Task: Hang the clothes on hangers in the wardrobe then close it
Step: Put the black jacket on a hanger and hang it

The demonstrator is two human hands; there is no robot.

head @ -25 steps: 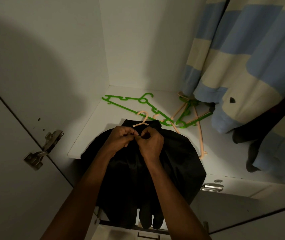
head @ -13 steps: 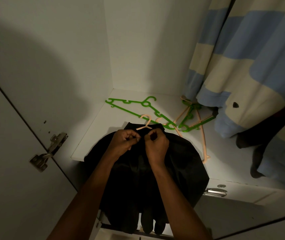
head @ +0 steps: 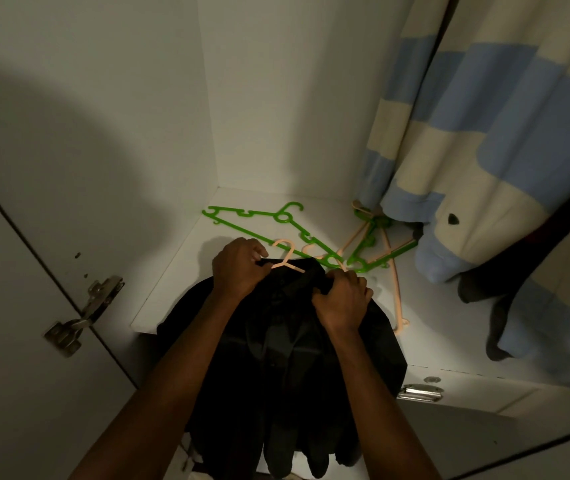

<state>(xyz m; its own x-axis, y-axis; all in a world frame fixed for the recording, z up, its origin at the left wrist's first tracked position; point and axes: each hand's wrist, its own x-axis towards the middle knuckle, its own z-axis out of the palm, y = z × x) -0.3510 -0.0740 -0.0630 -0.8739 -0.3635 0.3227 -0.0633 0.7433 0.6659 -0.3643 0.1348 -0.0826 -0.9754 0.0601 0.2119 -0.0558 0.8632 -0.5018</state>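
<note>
A black garment (head: 287,344) lies over the front edge of the white wardrobe shelf (head: 172,282) and hangs down below it. A peach hanger (head: 286,258) sits in its collar, with only the hook and neck showing. My left hand (head: 238,270) grips the left side of the collar next to the hanger. My right hand (head: 342,299) pinches the fabric at the right shoulder. The hanger's arms are hidden under the cloth.
Loose green hangers (head: 259,223) and peach hangers (head: 396,296) lie on the shelf behind the garment. A blue and cream striped garment (head: 484,150) hangs at the right, with dark clothes (head: 498,323) below it. An open wardrobe door with a metal hinge (head: 82,317) stands at the left. A metal handle (head: 420,392) sits under the shelf edge.
My hands were together at the middle of the collar; now they have spread apart, the left to the left collar side and the right to the right shoulder.
</note>
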